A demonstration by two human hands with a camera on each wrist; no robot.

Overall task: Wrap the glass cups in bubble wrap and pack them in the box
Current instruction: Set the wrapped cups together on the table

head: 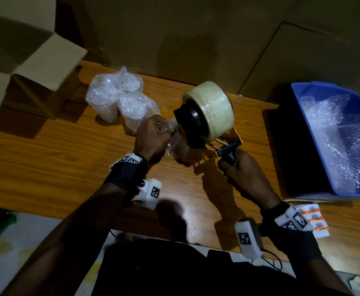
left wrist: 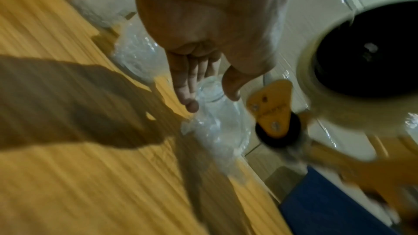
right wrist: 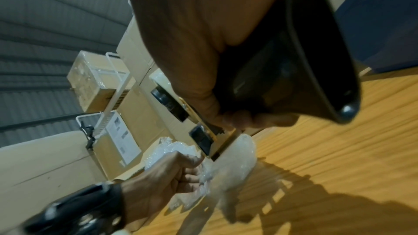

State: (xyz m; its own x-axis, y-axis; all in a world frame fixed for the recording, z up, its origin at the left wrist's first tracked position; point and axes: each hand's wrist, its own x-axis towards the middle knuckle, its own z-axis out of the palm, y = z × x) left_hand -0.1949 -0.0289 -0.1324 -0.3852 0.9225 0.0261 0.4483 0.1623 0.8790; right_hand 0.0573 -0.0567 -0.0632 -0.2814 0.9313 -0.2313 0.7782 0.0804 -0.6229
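Observation:
A glass cup loosely wrapped in bubble wrap (head: 178, 146) lies on its side on the wooden table (head: 68, 146). My left hand (head: 153, 135) grips it at one end; in the left wrist view the thumb and fingers of that hand (left wrist: 212, 101) pinch the cup's rim (left wrist: 209, 89). My right hand (head: 238, 169) grips the black handle of a tape dispenser (head: 209, 112) with a large clear roll. The dispenser's front end (right wrist: 203, 137) sits against the wrapped cup (right wrist: 233, 160). Three wrapped cups (head: 119, 97) stand behind my left hand.
An open cardboard box (head: 25, 67) sits at the far left. A blue bin (head: 315, 107) with bubble wrap (head: 343, 133) stands at the right edge. Large cartons (head: 196, 39) line the back of the table. Small orange-and-white packets (head: 315, 218) lie near my right wrist.

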